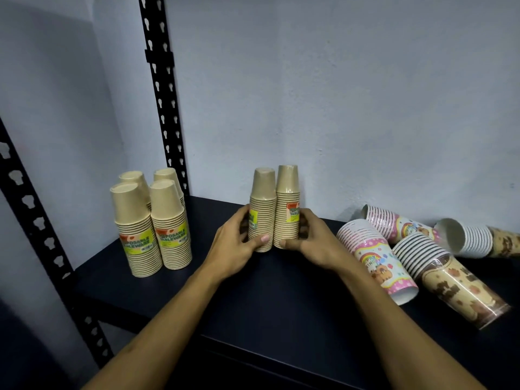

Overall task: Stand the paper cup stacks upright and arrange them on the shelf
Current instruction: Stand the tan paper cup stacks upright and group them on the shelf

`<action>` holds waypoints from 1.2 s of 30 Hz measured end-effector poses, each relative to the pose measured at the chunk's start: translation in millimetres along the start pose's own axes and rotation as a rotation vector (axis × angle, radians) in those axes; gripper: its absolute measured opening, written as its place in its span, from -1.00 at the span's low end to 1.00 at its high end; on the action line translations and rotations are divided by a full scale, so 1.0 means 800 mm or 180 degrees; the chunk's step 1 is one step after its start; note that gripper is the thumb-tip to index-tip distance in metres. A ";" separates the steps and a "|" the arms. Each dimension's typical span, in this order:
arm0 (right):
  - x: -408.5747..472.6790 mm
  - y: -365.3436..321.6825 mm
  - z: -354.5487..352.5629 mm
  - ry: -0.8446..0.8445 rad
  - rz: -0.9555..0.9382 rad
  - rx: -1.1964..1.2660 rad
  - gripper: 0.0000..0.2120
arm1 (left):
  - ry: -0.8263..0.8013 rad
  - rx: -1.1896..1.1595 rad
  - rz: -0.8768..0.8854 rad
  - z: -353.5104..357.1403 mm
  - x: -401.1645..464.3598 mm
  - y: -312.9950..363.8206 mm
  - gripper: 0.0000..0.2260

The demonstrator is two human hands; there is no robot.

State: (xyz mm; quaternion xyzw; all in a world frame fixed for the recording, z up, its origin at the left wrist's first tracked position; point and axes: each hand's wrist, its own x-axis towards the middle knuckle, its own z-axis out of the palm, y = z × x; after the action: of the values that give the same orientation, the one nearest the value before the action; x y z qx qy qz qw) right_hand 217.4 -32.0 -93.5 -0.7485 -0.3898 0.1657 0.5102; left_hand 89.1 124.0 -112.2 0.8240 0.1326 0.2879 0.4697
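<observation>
Mid-arranging: left hand and right hand each grip one upright kraft stack, touching, mid-shelf. Next, probably slide them toward the standing group (printed stacks lie toppled at right).

I'm seeing two tan cup stacks standing upright and touching at mid-shelf, four more tan stacks standing clustered at the left rear, and two pink stacks and two brown-patterned stacks lying toppled on the right.
</observation>
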 end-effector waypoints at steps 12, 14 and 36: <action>0.005 0.011 -0.007 -0.0208 -0.0124 0.0143 -0.21 | -0.0574 -0.0256 -0.0237 -0.010 0.007 -0.009 -0.32; 0.006 0.011 -0.009 -0.0237 -0.0144 0.0190 -0.27 | -0.0688 -0.0223 -0.0255 -0.010 0.007 -0.009 -0.36; 0.009 0.020 -0.005 -0.0190 -0.0059 0.0111 -0.25 | -0.0236 0.0024 -0.0371 0.000 0.009 -0.012 -0.24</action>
State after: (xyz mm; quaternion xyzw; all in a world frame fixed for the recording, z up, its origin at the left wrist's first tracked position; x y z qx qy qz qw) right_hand 230.9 -31.6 -105.0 -0.7306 -0.4088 0.1900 0.5128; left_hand 95.3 133.1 -118.0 0.8268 0.1638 0.2288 0.4871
